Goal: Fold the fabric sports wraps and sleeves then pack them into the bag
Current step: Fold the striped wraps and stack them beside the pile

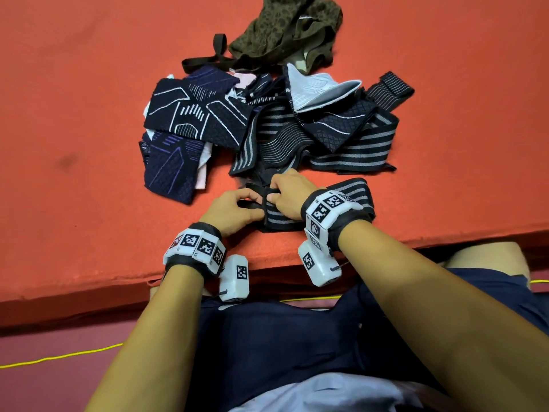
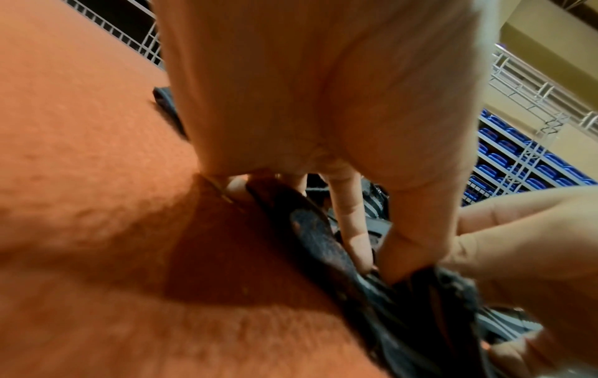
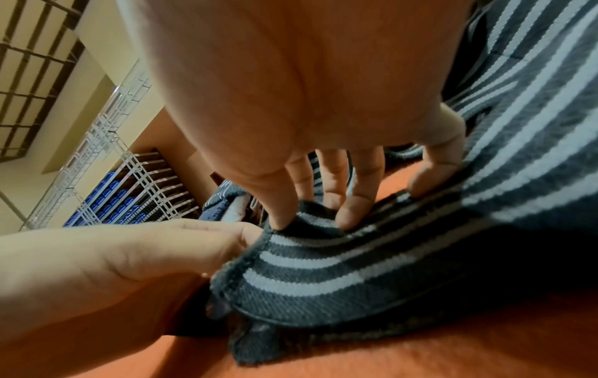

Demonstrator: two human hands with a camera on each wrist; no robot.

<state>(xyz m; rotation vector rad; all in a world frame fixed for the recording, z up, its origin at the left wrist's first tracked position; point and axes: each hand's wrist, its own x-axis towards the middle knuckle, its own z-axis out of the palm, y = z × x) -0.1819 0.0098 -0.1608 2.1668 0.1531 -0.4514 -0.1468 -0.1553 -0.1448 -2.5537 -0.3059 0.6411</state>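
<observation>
A black wrap with grey stripes (image 1: 280, 223) lies on the orange mat (image 1: 89, 144) near its front edge; its far end runs under my right wrist. My left hand (image 1: 258, 203) pinches the wrap's black strap end (image 2: 404, 307) between thumb and forefinger (image 2: 377, 268). My right hand (image 1: 271, 197) pinches a fold of the striped wrap (image 3: 323, 281) with its thumb and fingers (image 3: 313, 222), while the little finger presses the cloth flat. Both hands touch at the wrap's left end. A green patterned bag (image 1: 285, 28) lies open at the back of the mat.
Between the hands and the bag is a pile: navy patterned sleeves (image 1: 190, 114), more striped wraps (image 1: 350, 156) and a white sleeve (image 1: 318, 90). The mat's front edge (image 1: 267, 264) runs just below my wrists. A yellow cord (image 1: 59, 356) crosses the floor. Metal racks with blue bins (image 2: 517, 158) stand beyond.
</observation>
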